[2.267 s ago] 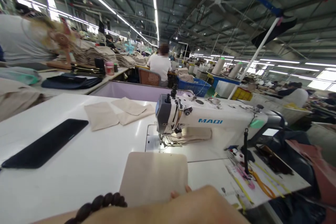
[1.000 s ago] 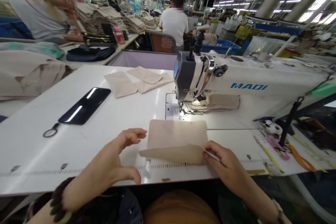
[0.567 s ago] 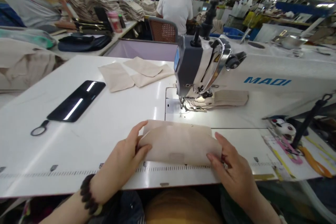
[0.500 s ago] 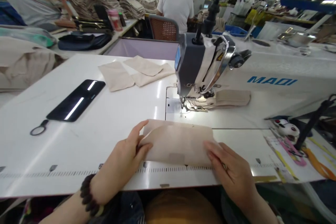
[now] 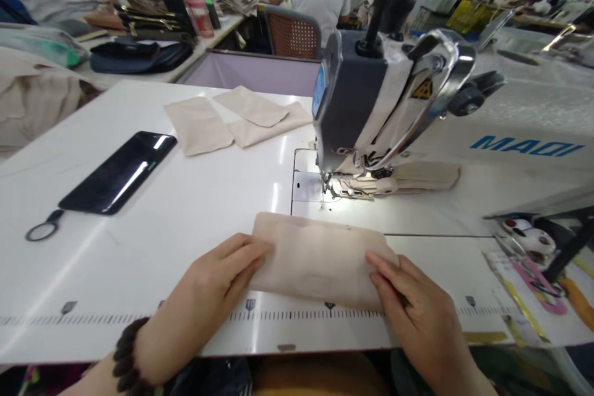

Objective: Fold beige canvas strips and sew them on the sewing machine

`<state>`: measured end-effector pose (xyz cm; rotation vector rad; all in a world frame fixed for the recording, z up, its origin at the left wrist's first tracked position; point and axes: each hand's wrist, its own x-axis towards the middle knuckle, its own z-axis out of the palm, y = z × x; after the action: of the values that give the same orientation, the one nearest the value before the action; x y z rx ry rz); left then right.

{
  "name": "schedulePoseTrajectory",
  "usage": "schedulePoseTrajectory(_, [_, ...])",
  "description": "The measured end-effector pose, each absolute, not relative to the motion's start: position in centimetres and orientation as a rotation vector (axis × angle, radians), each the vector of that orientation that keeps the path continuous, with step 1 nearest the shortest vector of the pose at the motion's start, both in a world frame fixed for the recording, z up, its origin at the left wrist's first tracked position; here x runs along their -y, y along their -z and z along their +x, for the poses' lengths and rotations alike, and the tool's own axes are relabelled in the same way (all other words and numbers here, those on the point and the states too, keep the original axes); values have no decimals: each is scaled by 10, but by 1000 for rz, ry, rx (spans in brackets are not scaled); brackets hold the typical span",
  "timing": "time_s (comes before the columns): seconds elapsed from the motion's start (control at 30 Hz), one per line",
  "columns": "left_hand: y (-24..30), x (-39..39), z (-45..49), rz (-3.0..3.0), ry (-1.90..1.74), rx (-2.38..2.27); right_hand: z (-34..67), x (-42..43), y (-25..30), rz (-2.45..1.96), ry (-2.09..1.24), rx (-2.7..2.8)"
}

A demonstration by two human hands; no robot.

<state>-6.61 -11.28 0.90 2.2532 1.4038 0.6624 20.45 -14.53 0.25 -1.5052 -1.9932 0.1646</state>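
White tabletop (image 5: pixel 195 198) before a sewing machine (image 5: pixel 371 93).
Left hand (image 5: pixel 218 278) at 9 o'clock and right hand (image 5: pixel 417 315) at 3 o'clock pinched the folded beige cloth (image 5: pixel 320 257) by its ends.

Fabric piece (image 5: pixel 320 260): 1 pc, beige, rect., folded double, lying flat, long side L–R. Loc.: white table (image 5: pixel 195 198), nr front edge, just behind printed ruler (image 5: pixel 288 314).
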Motion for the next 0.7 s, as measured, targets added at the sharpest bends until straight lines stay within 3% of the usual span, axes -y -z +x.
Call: schedulePoseTrajectory(0.7, [-6, 110, -59, 2210, -627, -1591, 225, 141, 15, -1528, -174, 2226])
